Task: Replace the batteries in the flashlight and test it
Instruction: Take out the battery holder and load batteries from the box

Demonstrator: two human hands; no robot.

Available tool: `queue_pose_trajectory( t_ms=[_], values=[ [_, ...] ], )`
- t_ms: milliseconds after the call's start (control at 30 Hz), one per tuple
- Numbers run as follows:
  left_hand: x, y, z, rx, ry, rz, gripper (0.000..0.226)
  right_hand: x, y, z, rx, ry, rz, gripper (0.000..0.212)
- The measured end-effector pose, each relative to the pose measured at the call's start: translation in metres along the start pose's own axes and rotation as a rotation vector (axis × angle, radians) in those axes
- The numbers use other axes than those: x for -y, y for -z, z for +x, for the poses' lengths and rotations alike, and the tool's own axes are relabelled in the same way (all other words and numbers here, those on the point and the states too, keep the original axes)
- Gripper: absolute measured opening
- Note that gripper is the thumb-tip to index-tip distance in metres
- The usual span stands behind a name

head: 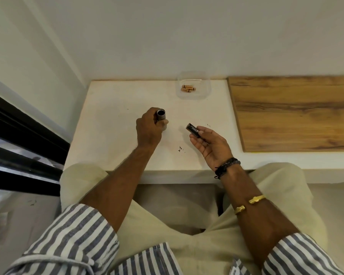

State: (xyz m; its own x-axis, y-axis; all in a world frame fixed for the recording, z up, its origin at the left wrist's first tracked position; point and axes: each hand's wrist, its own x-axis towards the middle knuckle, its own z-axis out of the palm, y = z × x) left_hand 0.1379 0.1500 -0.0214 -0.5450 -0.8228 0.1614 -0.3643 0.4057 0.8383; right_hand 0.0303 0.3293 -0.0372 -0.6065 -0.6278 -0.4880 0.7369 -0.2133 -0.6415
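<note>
My left hand (148,129) is wrapped around a grey flashlight body (160,114), held upright over the white table with its open dark end facing up. My right hand (209,144) holds a black battery holder (193,130) between thumb and fingers, its end pointing up and left toward the flashlight. A gap of bare table separates the two hands. At the back of the table a clear plastic container (204,92) holds several copper-coloured batteries (188,88).
The white table (111,124) ends at a wall behind and at a front edge above my lap. A wooden board (294,114) lies along its right side. Small dark specks (180,149) dot the table near my right hand. A dark window frame (18,128) runs at left.
</note>
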Motion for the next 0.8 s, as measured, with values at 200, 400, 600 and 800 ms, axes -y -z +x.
queue_pose_trajectory(
  t_ms=[200, 400, 600, 800],
  values=[
    [0.006, -0.005, 0.004, 0.000, 0.018, 0.034, 0.022, -0.002, 0.001, 0.003, -0.007, -0.007, 0.027, 0.025],
    [0.009, -0.008, 0.005, 0.015, 0.039, 0.041, 0.022, -0.004, 0.002, 0.005, -0.006, -0.006, 0.024, 0.025],
    [0.012, -0.009, 0.006, 0.049, 0.065, 0.054, 0.033, -0.002, 0.000, 0.004, -0.008, 0.004, 0.028, 0.026],
    [0.000, 0.007, -0.025, -0.305, 0.032, -0.108, 0.034, 0.000, -0.004, -0.001, -0.017, 0.021, 0.061, 0.015]
  ],
)
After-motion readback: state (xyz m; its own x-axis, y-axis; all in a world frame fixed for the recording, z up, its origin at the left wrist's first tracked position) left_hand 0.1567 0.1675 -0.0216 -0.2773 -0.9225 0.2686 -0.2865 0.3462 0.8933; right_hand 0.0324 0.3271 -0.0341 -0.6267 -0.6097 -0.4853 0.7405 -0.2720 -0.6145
